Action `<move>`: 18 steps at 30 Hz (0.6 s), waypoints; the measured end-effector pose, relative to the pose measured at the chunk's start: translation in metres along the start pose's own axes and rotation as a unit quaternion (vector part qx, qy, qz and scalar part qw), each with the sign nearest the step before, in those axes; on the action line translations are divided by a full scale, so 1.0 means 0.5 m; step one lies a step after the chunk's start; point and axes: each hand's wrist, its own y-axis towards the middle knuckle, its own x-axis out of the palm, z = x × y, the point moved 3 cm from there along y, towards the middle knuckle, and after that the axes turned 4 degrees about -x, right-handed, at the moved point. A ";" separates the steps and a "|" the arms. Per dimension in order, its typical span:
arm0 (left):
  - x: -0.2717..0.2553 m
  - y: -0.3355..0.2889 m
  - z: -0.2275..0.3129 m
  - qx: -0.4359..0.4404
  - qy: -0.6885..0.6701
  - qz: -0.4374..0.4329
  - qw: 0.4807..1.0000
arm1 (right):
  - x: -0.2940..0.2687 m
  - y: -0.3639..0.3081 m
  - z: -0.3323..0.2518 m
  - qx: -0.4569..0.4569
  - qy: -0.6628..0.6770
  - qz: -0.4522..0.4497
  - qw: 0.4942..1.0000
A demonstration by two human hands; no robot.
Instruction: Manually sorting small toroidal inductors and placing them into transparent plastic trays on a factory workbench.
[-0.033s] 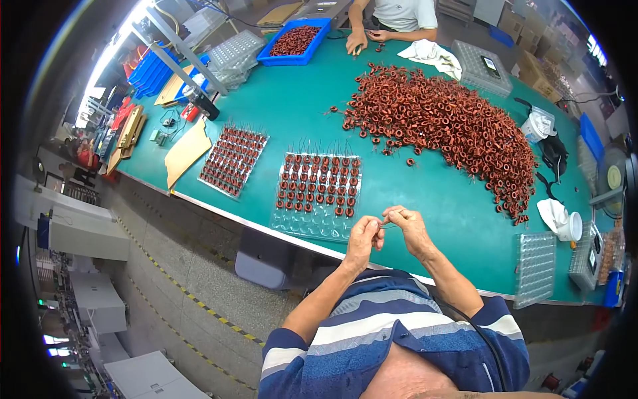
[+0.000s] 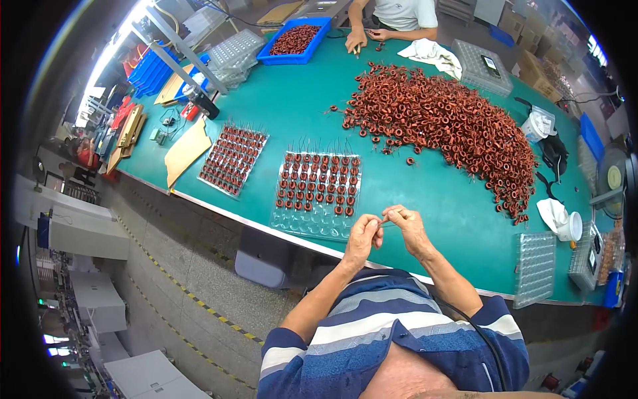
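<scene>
Left hand [image 2: 361, 237] and right hand [image 2: 409, 228] close together, lower right of frame centre, fingers curled; fingertips pinch a thin wire-like piece [image 2: 385, 223] between them, partly hidden, right of the central blister tray [image 2: 311, 223] of red-brown toroidal coils [image 2: 320, 187]

No legible txt; label [image 2: 492, 64] on clear tray stack [image 2: 472, 64], upper R, too sm.

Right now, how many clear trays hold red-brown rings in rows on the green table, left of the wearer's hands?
2: the partly filled tray just left of the left hand, and the fuller tray farther left, beside the tan board. No others seem hidden there.
</scene>
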 end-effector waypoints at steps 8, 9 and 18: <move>0.032 -0.027 0.055 0.092 0.170 0.002 0.981 | -0.005 -0.013 -0.035 -0.007 0.012 0.036 0.999; 0.035 -0.017 0.051 0.086 0.134 -0.004 0.987 | -0.001 -0.015 -0.034 0.082 0.119 0.026 0.989; 0.034 -0.014 0.044 0.068 0.053 -0.017 0.996 | -0.007 -0.035 -0.008 0.032 -0.038 -0.034 0.998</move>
